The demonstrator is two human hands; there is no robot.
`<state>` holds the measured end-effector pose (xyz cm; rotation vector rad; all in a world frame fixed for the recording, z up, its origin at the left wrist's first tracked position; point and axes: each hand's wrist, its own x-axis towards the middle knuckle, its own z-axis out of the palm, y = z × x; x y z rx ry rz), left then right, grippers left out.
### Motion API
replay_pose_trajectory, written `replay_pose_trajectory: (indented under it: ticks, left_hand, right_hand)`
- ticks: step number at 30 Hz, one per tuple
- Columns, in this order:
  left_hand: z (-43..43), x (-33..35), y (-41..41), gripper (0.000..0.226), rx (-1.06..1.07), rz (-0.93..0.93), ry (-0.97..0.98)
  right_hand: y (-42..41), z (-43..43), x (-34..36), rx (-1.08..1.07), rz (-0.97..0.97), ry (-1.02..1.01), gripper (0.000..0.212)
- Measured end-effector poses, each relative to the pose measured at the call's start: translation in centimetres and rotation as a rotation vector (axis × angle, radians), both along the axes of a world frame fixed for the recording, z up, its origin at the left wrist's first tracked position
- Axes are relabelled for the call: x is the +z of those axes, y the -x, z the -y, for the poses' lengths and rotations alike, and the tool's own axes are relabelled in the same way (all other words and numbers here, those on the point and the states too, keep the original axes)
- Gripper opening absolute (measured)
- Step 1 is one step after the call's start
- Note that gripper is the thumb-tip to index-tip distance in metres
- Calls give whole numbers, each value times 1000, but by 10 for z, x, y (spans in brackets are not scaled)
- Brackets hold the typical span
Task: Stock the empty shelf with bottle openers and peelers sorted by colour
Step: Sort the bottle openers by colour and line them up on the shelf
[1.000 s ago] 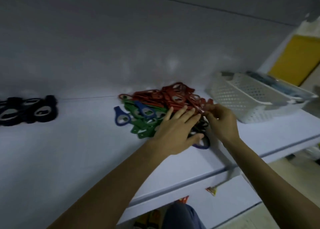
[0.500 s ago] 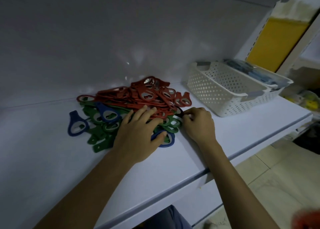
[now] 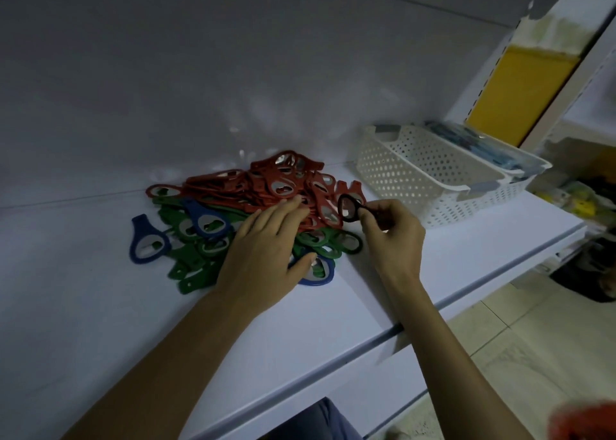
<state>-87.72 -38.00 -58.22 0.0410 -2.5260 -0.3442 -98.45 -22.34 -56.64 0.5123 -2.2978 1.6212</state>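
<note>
Head view. White shelf [image 3: 83, 306] against a plain grey back panel [image 3: 233, 56], dim light, tiled floor below to the right. A mixed pile of bottle openers sits mid-shelf: red openers [image 3: 276, 186] beyond the left fingertips, green openers [image 3: 186, 226] under and left of them, one blue opener [image 3: 146, 241] lying apart, well left of the knuckles. Left hand [image 3: 263, 256] lies flat on the pile, fingers straight and slightly spread, gripping nothing; its thumb tip touches a second blue ring at the pile's near edge. Right hand [image 3: 393, 236] pinches a black opener [image 3: 350, 208] by the handle between thumb and forefinger, the other fingers curled in; the ring stands up past the fingertips, in front of the red ones. Change: half a second ago those right fingers were down at the pile's right edge, working at something dark; now the black piece is up and out, while the left hand has stayed pressing. My reading: one black is freed and ready to go to its own colour group, with most sorting not yet done. Containers, right of the right fingers: a near basket [image 3: 416, 179], white and perforated, nothing visible in the part of its inside that shows; touching behind it, a far basket [image 3: 533, 168] holding bluish-grey packs, too blurred to name.
</note>
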Motion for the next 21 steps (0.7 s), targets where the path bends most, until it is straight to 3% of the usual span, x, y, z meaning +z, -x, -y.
replay_pose_trajectory:
  ticks: [3,5,9,11,12,14,16,21]
  left_hand:
    - [-1,10,0,75,-4,-57,70]
    - [1,13,0,66,-7,-73,97]
    - [13,20,-4,42,81,-27,-261]
    - [28,23,-6,31,185,-27,-370]
    - [37,23,-10,27,205,-47,-375]
    - [54,21,-18,28,207,-78,-311]
    - [67,12,-28,29,223,-95,-256]
    - [82,-2,-36,28,240,-105,-285]
  right_hand:
    - [-27,11,10,175,-35,150,9]
    - [-46,24,16,303,2,237,4]
    - [-62,49,24,518,145,249,25]
    - [-54,48,19,408,56,81,25]
    - [-46,46,13,355,-43,-113,34]
    - [-33,47,2,363,-209,-557,72]
    - [-24,57,-7,400,-284,-807,86]
    - [10,82,-1,417,-285,-718,52]
